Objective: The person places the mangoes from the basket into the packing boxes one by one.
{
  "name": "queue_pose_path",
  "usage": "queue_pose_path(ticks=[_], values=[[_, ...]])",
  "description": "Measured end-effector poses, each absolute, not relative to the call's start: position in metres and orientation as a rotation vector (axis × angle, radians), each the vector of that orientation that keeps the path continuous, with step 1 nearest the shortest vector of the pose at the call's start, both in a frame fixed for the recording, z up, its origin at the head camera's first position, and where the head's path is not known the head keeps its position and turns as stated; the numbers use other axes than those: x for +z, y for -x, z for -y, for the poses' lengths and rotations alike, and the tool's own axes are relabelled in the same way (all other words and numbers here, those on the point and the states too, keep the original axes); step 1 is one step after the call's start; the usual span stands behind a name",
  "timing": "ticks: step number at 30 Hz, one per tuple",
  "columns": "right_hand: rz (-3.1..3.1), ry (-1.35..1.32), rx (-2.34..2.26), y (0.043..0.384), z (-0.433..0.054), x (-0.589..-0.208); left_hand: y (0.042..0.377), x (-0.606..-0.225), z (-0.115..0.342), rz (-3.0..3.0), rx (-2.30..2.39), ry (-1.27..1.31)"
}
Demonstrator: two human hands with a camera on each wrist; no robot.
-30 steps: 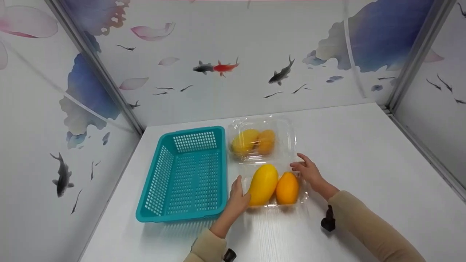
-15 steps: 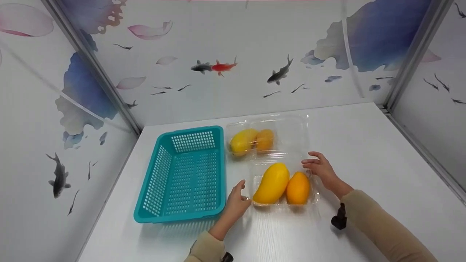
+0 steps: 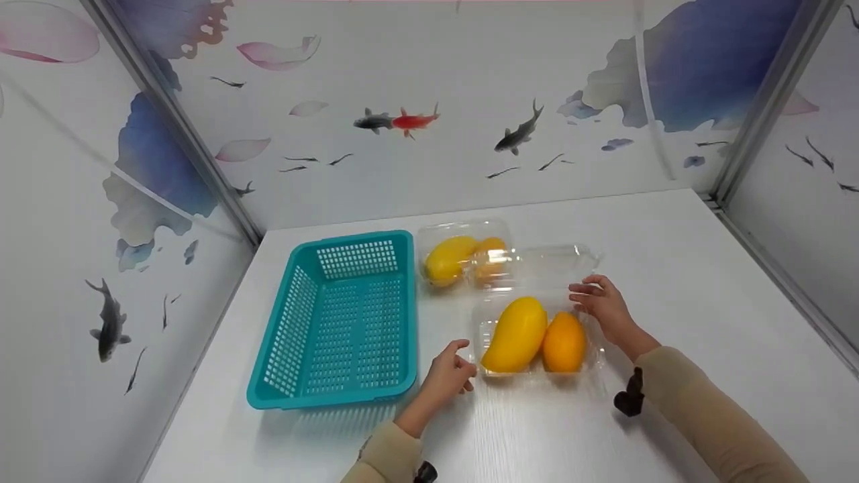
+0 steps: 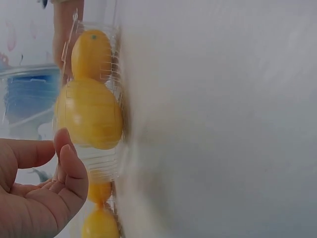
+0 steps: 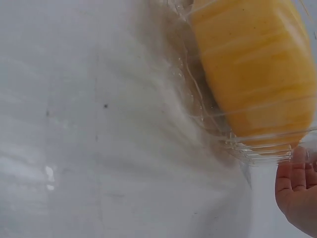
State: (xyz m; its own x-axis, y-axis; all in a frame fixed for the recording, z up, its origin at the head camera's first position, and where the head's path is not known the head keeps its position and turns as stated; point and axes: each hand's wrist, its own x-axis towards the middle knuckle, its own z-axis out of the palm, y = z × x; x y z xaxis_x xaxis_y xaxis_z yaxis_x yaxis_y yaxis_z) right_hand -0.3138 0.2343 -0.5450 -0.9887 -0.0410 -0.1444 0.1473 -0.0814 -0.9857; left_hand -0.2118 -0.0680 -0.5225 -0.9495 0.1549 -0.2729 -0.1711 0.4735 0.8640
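In the head view, a clear plastic clamshell box (image 3: 537,379) holds a large yellow mango (image 3: 517,335) and a smaller orange-yellow mango (image 3: 565,342). Its hinged lid (image 3: 547,265) is tilted up at the back. Beside the box's left edge is my left hand (image 3: 446,376), fingers loosely bent; the left wrist view places the thumb and fingertips (image 4: 67,148) at the clear rim, and whether they pinch it is unclear. My right hand (image 3: 606,312) touches the back right corner near the lid, its fingers (image 5: 298,173) extended against the plastic in the right wrist view.
A turquoise perforated basket (image 3: 339,335) stands on the left. Behind the box, a second clear box (image 3: 463,228) holds two more mangoes (image 3: 449,261), partly seen through the raised lid. White table (image 3: 704,322) surface extends right, bounded by patterned walls (image 3: 456,80).
The box with the two mangoes has slid to the right, and both hands have moved right with it. Its lid, earlier lying back over the second box, has tilted upward.
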Motion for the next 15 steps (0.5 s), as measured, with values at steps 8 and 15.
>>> queue_pose_path(ticks=[8, 15], values=[[-2.101, -0.074, -2.228, 0.304, -0.233, -0.541, 0.212, -0.522, 0.068, -2.381, 1.473, 0.049], [-2.127, -0.189, -2.121, 0.298, -0.237, -0.544, 0.212, -0.522, 0.069, -2.37, 1.501, 0.033]])
